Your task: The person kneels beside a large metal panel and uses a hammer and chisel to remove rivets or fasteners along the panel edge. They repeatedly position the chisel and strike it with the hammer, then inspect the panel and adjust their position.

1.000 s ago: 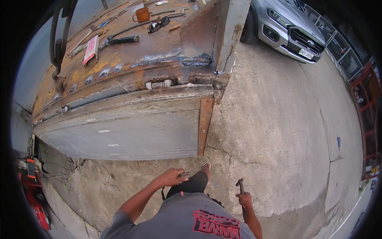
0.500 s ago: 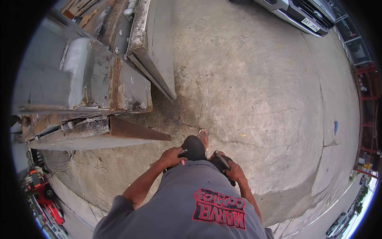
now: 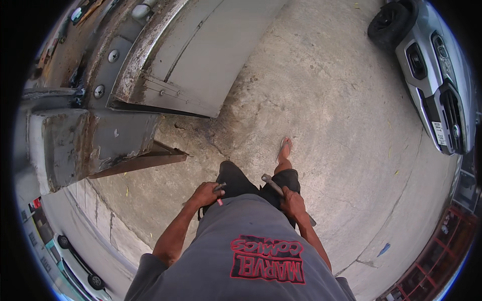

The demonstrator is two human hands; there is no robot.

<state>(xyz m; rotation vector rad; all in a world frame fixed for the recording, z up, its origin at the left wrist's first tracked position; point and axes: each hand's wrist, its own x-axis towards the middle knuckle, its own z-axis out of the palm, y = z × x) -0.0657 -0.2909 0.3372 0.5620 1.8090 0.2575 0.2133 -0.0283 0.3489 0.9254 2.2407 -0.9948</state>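
In front of my dark shorts, at thigh height, both hands are closed around tools. My right hand (image 3: 292, 201) grips a hammer (image 3: 273, 184) by its handle. The hammer's metal head points forward and to the left, and the handle's end shows behind the hand. My left hand (image 3: 205, 194) is wrapped round a short dark metal tool (image 3: 220, 187), of which only the tip sticks out; its kind cannot be made out. A small pink piece (image 3: 219, 201) shows just below that hand. One sandalled foot (image 3: 285, 148) is forward on the concrete.
Left of me stands a large worn grey metal structure (image 3: 191, 60) with rusty edges, screws and a jutting beam (image 3: 125, 135). A silver vehicle (image 3: 437, 80) is parked at the far right. Cracked concrete (image 3: 331, 120) runs between them. A white car (image 3: 80, 266) stands at lower left.
I have stepped forward and turned left; the metal structure is closer and the silver vehicle has swung down the right side. Both hands keep their tools.
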